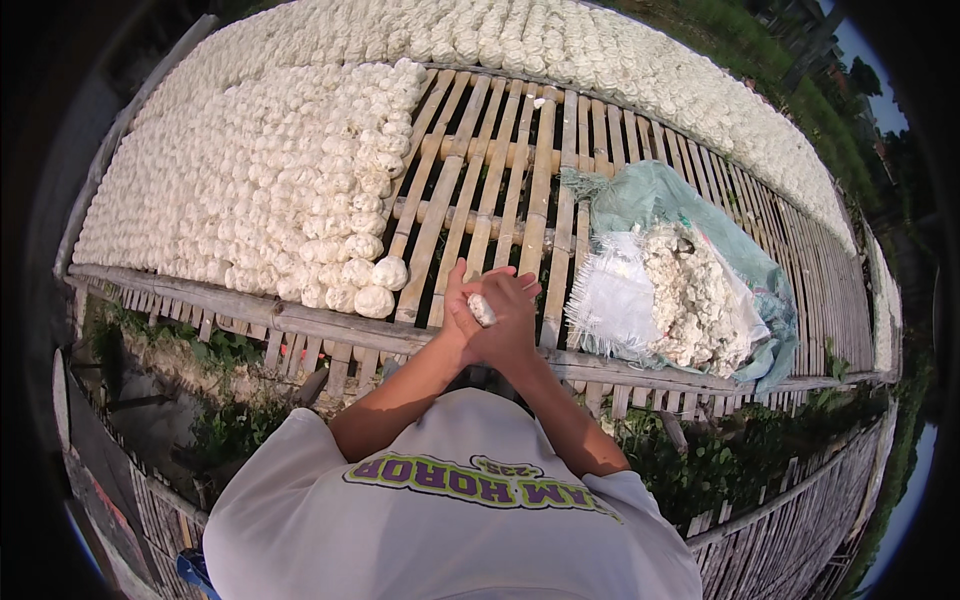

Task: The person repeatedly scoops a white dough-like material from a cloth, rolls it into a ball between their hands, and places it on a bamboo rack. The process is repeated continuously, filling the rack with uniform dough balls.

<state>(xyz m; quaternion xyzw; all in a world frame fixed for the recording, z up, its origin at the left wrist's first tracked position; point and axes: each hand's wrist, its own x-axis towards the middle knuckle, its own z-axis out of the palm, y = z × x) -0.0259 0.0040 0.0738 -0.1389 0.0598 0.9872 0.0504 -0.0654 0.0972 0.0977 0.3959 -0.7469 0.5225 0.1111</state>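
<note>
My two hands are pressed together over the bamboo rack's front edge, closed round a small white lump (481,309). My left hand (456,318) is on the left side of it, fingers pointing up, and my right hand (508,322) covers it from the right, hiding part of it. To the right, an open pale green woven sack (632,188) lies on the slats with a white inner sack (612,295) and a heap of crumbly white material (695,300). Left of my hands, rows of round white pieces (240,185) reach the rack's edge, the closest being a loose-edged piece (389,273).
A long band of similar white pieces (500,35) runs along the back and right side. Bare bamboo slats (483,170) show between the rows and the sack. A front pole (280,318) edges the rack. Lower bamboo panels (790,505) and plants (660,450) are below.
</note>
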